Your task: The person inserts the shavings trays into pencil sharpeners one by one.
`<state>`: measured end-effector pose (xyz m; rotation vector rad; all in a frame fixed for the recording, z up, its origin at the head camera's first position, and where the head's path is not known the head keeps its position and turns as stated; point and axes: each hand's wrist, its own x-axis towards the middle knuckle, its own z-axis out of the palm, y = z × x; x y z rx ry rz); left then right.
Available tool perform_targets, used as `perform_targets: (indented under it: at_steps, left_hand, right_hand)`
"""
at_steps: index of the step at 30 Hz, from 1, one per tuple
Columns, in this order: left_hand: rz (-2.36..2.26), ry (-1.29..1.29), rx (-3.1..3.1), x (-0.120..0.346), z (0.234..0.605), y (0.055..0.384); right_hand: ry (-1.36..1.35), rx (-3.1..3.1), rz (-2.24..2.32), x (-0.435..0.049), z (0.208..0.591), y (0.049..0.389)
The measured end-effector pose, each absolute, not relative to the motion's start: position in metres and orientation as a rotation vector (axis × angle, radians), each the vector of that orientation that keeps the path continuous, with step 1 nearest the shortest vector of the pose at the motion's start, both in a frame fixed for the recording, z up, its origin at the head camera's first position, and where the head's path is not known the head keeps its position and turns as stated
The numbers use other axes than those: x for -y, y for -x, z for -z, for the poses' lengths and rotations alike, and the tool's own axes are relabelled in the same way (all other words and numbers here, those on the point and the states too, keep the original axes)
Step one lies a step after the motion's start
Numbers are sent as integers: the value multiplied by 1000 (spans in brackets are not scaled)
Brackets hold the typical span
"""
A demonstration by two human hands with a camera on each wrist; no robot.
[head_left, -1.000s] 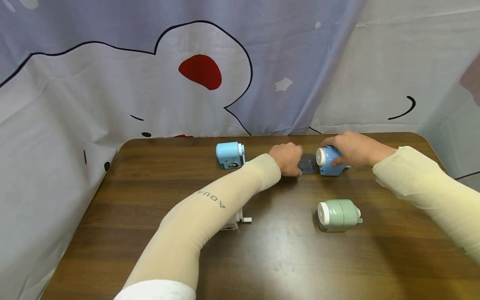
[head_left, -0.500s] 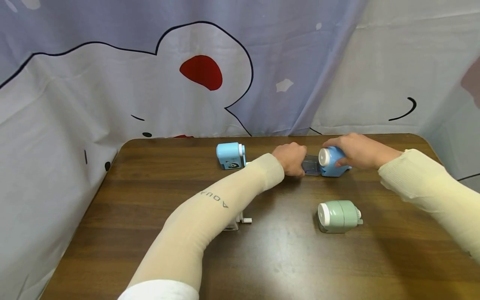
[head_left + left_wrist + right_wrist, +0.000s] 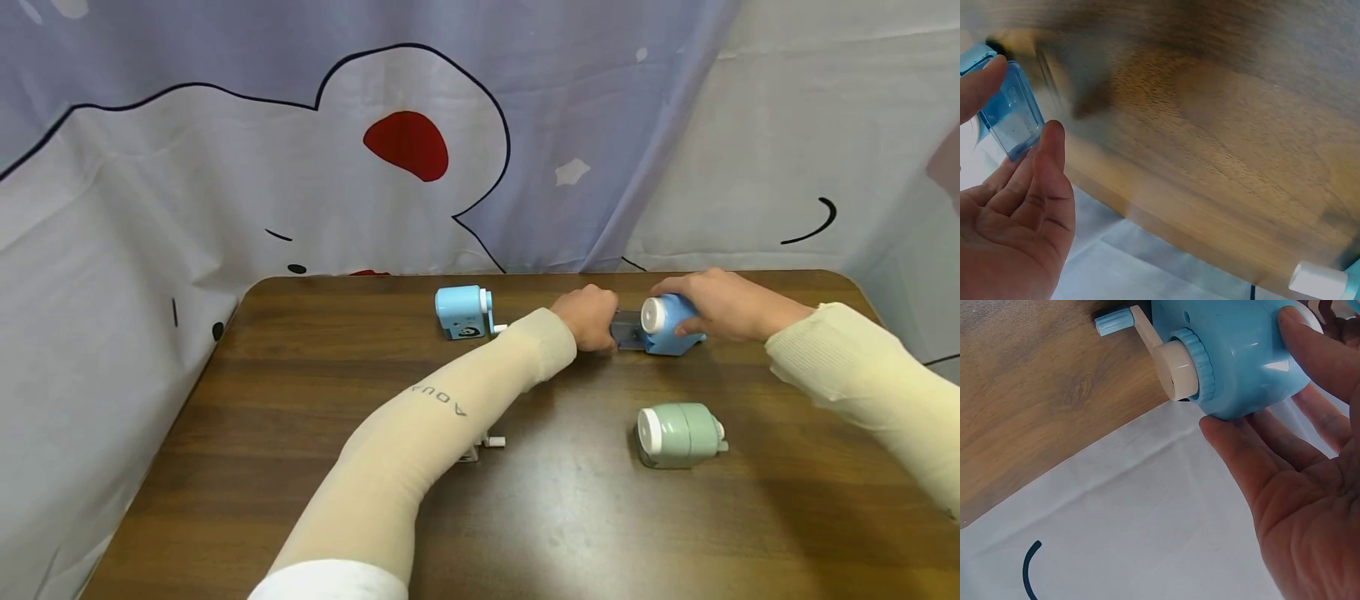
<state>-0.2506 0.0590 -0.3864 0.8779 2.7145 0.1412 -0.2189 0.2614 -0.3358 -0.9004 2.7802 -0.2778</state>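
At the far right of the table my right hand (image 3: 731,307) grips a blue crank pencil sharpener (image 3: 673,327) from above. In the right wrist view its thumb and fingers lie round the blue body (image 3: 1235,356), and the white crank arm with a blue knob (image 3: 1115,322) sticks out on the far side. My left hand (image 3: 588,318) pinches the clear blue shavings drawer (image 3: 627,331) between thumb and fingers, at the sharpener's left end. The left wrist view shows the see-through drawer (image 3: 1015,112) partly covered by the thumb.
A light blue sharpener with a panda picture (image 3: 461,312) stands at the back, left of my left hand. A green sharpener (image 3: 678,435) stands nearer, at the right. Under my left sleeve a white crank handle (image 3: 493,442) shows, the rest hidden. A curtain (image 3: 570,100) hangs behind the table edge.
My left hand has moved slightly right with the drawer, closer to the sharpener body. My right hand keeps its grip on the sharpener, nearly still.
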Motion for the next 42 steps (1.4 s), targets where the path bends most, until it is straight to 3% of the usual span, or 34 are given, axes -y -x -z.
perform_targets:
  at_steps: [42]
  left_hand:
    - [-197, -775, -2733, -86, 394, 243]
  right_hand:
    - [944, -2786, 318, -260, 336, 219]
